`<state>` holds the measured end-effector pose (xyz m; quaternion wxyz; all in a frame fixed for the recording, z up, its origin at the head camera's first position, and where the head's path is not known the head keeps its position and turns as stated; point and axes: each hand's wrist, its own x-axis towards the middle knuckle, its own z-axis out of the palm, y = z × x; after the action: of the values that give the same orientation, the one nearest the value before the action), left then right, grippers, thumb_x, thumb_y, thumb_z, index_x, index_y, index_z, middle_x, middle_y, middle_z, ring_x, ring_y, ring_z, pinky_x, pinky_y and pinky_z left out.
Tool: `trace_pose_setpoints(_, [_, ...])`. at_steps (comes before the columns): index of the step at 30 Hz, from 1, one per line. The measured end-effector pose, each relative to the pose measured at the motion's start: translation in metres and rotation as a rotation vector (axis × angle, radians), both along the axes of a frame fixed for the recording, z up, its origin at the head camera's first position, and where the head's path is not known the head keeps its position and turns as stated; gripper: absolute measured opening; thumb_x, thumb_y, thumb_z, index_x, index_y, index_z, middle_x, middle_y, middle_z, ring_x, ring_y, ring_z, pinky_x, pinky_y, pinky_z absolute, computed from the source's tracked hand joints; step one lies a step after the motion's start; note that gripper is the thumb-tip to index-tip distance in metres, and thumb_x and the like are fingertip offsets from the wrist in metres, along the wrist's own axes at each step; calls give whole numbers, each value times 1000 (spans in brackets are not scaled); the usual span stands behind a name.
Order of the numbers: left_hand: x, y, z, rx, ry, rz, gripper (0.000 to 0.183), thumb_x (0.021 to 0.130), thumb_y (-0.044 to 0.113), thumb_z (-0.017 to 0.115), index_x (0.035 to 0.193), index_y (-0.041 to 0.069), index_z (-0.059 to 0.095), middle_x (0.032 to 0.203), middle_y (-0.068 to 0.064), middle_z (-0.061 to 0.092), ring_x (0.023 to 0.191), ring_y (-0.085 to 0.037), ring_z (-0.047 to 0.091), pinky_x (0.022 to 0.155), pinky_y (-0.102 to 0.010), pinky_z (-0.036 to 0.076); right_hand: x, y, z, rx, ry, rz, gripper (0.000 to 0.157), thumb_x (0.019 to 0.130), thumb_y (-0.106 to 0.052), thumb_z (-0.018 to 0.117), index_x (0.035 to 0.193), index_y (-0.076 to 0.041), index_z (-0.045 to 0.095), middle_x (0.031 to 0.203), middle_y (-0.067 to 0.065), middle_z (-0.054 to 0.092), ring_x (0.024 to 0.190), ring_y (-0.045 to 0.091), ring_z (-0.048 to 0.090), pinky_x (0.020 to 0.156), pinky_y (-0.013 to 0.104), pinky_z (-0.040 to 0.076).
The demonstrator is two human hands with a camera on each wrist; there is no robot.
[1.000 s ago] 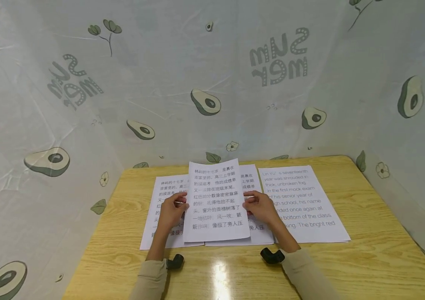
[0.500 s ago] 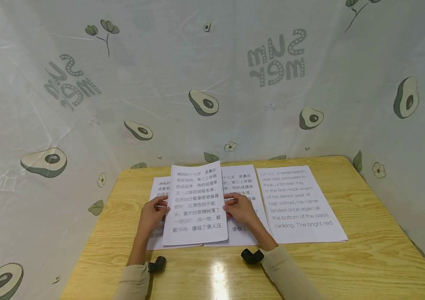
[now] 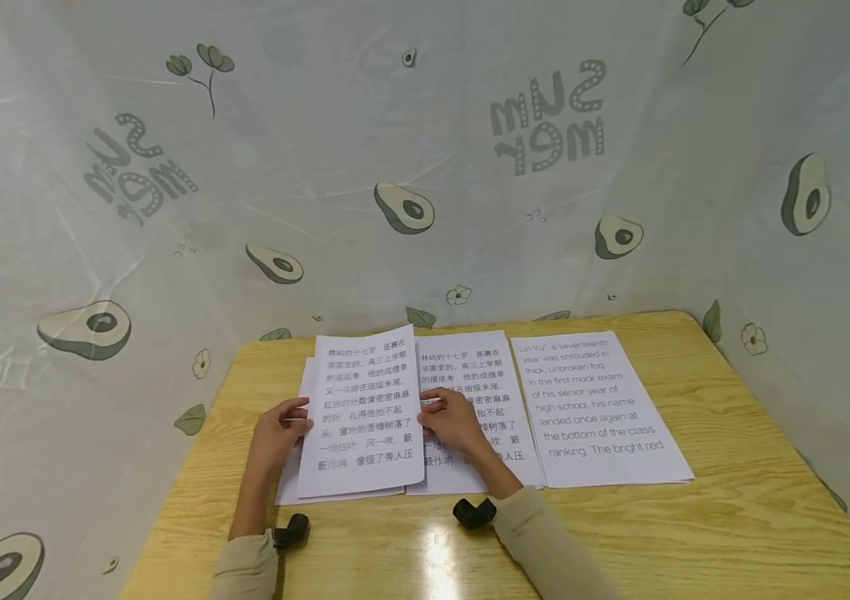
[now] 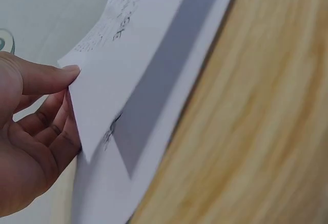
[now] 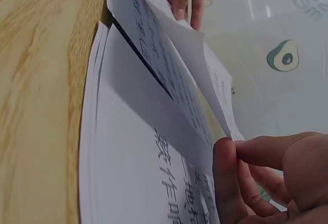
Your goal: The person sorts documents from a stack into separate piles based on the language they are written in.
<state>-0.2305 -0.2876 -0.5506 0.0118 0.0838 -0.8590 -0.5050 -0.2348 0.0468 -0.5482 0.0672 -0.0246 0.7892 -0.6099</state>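
Observation:
Between my two hands a printed sheet of paper (image 3: pixel 365 417) with Chinese text is held by its side edges, raised over the left paper stack (image 3: pixel 288 490). My left hand (image 3: pixel 275 437) pinches its left edge; in the left wrist view the thumb lies on top of the sheet (image 4: pixel 138 44) and the fingers are beneath. With thumb and fingertips my right hand (image 3: pixel 455 421) pinches the right edge, above the middle paper stack (image 3: pixel 473 358). The right wrist view shows the sheet bowed upward, its shadow falling on the pages below. Most of the left stack is hidden under the sheet.
A third stack of pages (image 3: pixel 597 408) with English text lies on the right of the wooden table (image 3: pixel 755 517). The stacks sit side by side. Behind the table hangs a pale curtain (image 3: pixel 320 167) printed with avocados.
Both hands have carried the sheet leftward, from over the middle stack to over the left stack. More of the middle stack's page and the English page now shows.

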Motion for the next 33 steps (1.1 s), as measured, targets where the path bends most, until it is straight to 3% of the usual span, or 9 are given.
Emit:
trace_pose_setpoints(15, [9, -30, 0, 10, -25, -6, 46, 100, -1, 68, 146, -1, 62, 126, -26, 66, 94, -19, 68, 68, -23, 58, 2, -34, -5, 12, -18, 5, 36, 93, -5, 77, 129, -4, 73, 98, 11, 76, 66, 13, 72, 61, 27, 62])
trace_pose_setpoints(24, [7, -33, -3, -28, -17, 17, 45, 100, 0, 68, 145, -1, 63, 126, -27, 67, 95, -22, 67, 69, -22, 57, 5, -39, -5, 14, -3, -2, 33, 93, -3, 77, 127, -2, 73, 95, 11, 76, 65, 17, 74, 59, 25, 60])
trace_pose_setpoints(33, [4, -29, -1, -46, -17, 37, 44, 100, 1, 69, 144, 0, 65, 125, -25, 68, 98, -25, 66, 71, -21, 55, 4, -39, -4, 28, 4, -3, 33, 95, -4, 76, 127, -1, 72, 96, 11, 77, 61, 11, 70, 58, 26, 60])
